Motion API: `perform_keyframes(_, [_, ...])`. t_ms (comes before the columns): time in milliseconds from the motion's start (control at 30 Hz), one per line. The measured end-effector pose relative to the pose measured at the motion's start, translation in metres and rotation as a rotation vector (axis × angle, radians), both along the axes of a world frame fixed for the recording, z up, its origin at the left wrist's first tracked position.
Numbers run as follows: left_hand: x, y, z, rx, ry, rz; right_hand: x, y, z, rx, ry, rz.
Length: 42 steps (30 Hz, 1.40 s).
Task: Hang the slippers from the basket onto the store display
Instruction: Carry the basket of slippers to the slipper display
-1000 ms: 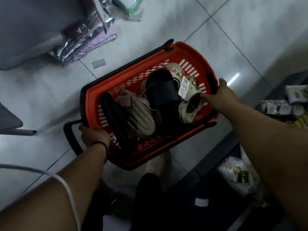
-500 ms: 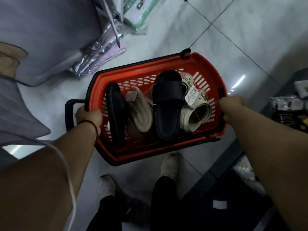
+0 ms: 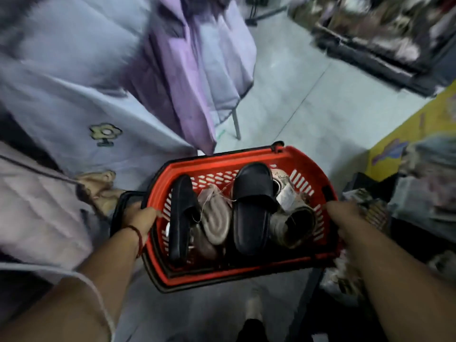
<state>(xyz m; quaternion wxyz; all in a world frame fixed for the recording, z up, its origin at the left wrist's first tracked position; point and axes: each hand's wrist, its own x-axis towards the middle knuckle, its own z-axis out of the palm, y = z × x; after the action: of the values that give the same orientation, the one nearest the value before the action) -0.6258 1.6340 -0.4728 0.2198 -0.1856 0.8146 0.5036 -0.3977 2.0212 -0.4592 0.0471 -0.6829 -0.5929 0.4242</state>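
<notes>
Grey tiled floor [image 3: 308, 99] lies open beyond your fingertips, one grout line running diagonally up toward a dark shelf unit [image 3: 370, 53] at far right, too blurred to read. Fwd-left of your left fingers the room is tight: lilac garments [image 3: 74, 70] hang close, one w/ a small flower patch, and a purple garment [image 3: 190, 77] hangs just past the basket's far rim. A thin rack leg [image 3: 236, 124] stands on the floor beside that garment. Outside your right fingers sit a yellow panel [image 3: 407, 134] and packaged goods [image 3: 431, 198], also blurred. Your left hand [image 3: 140, 215] grips the red basket [image 3: 222, 166] at its left rim, fingers curled over the edge, w/ the black handle [image 3: 123, 201] just outside your knuckles. Your right hand [image 3: 345, 218] grips the right rim, fingers curled onto it. Between your two sets of fingers, inside the basket: a black slipper [image 3: 181, 218] on its edge nearest the left fingers, a beige ribbed slipper [image 3: 217, 218] touching it, a black slide [image 3: 254, 208] in the middle, and a cream clog [image 3: 291, 225] w/ a paper tag [image 3: 286, 196] nearest the right fingers. One shoe [image 3: 254, 304] shows below the basket's near rim.
</notes>
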Motion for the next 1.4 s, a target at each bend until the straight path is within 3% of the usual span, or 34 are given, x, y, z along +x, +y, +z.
perform_keyframes(100, [0.009, -0.026, 0.070, 0.070, 0.015, -0.030, 0.014, 0.017, 0.017, 0.032, 0.033, -0.004])
perform_keyframes(267, [0.016, -0.074, 0.131, 0.098, 0.018, -0.043, 0.003, -0.081, 0.177, 0.139, 0.090, 0.004])
perform_keyframes(467, [0.027, -0.119, 0.149, 0.099, 0.072, -0.061, -0.001, -0.108, 0.205, 0.165, -0.020, 0.148])
perform_keyframes(733, [0.081, -0.194, 0.148, 0.081, -0.035, 0.092, -0.039, -0.118, 0.156, 0.017, -0.091, 0.484])
perform_keyframes(967, [0.173, -0.273, 0.152, 0.111, -0.096, 0.503, -0.092, -0.201, 0.144, -0.037, -0.064, 0.832])
perform_keyframes(1167, [0.265, -0.363, 0.151, 0.084, -0.067, 0.781, -0.127, -0.311, 0.121, -0.111, -0.004, 1.158])
perform_keyframes(1300, [0.333, -0.427, 0.155, 0.052, -0.026, 0.958, -0.193, -0.365, 0.010, -0.129, -0.050, 1.341])
perform_keyframes(1400, [0.388, -0.481, 0.149, 0.015, 0.000, 1.111, -0.167, -0.469, 0.038, -0.168, -0.054, 1.372])
